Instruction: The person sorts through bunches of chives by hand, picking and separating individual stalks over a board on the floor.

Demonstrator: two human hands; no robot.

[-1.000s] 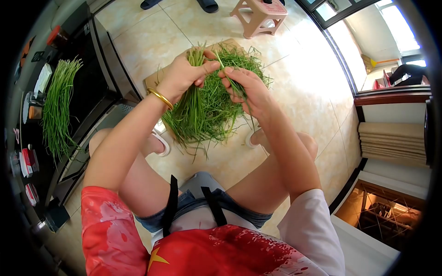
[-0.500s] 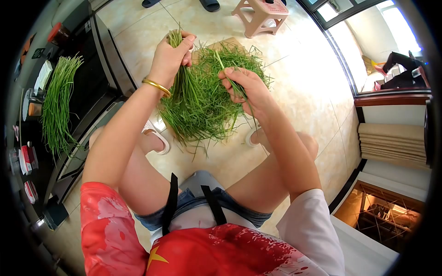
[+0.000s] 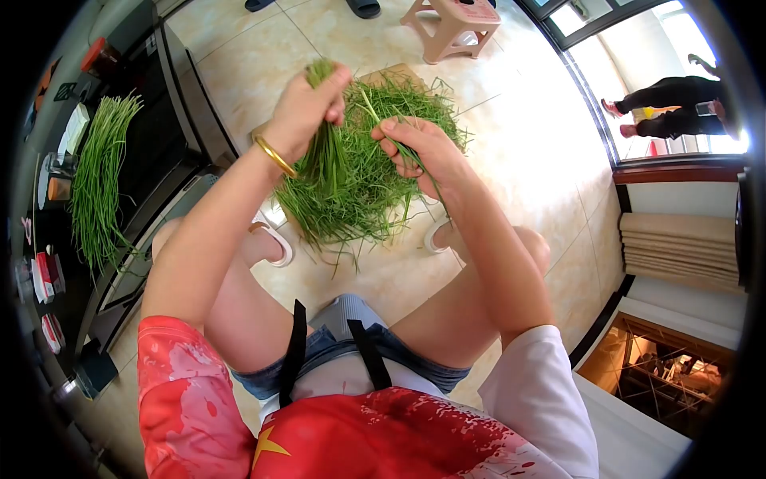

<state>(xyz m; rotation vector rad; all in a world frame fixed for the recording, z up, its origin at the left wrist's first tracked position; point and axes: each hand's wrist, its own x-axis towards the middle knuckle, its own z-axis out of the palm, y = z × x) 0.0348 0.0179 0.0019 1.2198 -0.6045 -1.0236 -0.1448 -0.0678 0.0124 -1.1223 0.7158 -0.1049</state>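
Observation:
My left hand (image 3: 309, 108) is wrapped round a thick bunch of green chives (image 3: 325, 164), pale stem ends up and leaves hanging down; hand and bunch are slightly blurred. To its right, my right hand (image 3: 419, 152) pinches a few long chive stalks (image 3: 365, 102) between thumb and fingers, their leaves trailing below the palm. Under both hands a loose, tangled heap of chives (image 3: 375, 195) lies on a flat brown sheet (image 3: 403, 74) on the floor.
Another chive bundle (image 3: 104, 180) lies on the black cabinet (image 3: 155, 132) at left, among small items. A pink plastic stool (image 3: 451, 28) and dark slippers (image 3: 363, 8) are beyond the heap. In the doorway at right, a person's dark-trousered legs (image 3: 670, 108) show.
My left hand has shifted slightly right and down with its bunch. My right hand has moved slightly left, still pinching the stalks. The person in the doorway has changed position.

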